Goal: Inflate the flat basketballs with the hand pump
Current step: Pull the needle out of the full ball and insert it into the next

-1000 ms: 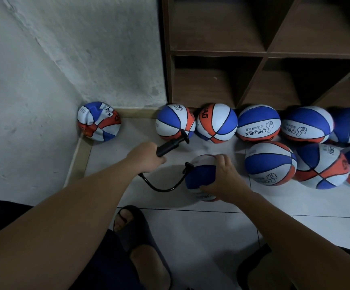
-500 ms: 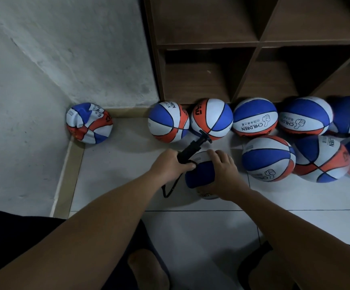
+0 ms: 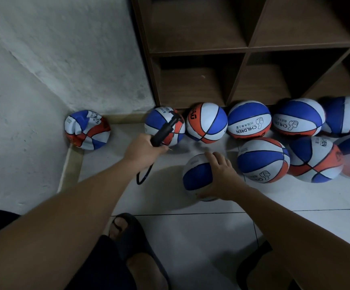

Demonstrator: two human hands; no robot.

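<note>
My left hand [image 3: 141, 150] grips the black hand pump [image 3: 164, 130], which points up and to the right over the floor. Its black hose [image 3: 143, 177] loops down below my fist, and the needle end sticks out free beside my hand. My right hand [image 3: 222, 176] rests on top of a blue and white basketball [image 3: 197, 178] on the tiles, fingers curved over its right side. A crumpled flat ball [image 3: 86, 129] lies in the wall corner at the left.
Several round blue, white and orange basketballs [image 3: 249, 120] line the foot of a brown wooden shelf unit [image 3: 247, 47]. A white wall [image 3: 55, 59] closes the left side. My sandalled foot [image 3: 132, 233] stands on the white tiled floor [image 3: 191, 237].
The pump has come away from the ball: my left hand lifted it left and up, and the hose no longer reaches the ball. My right hand stays on the ball.
</note>
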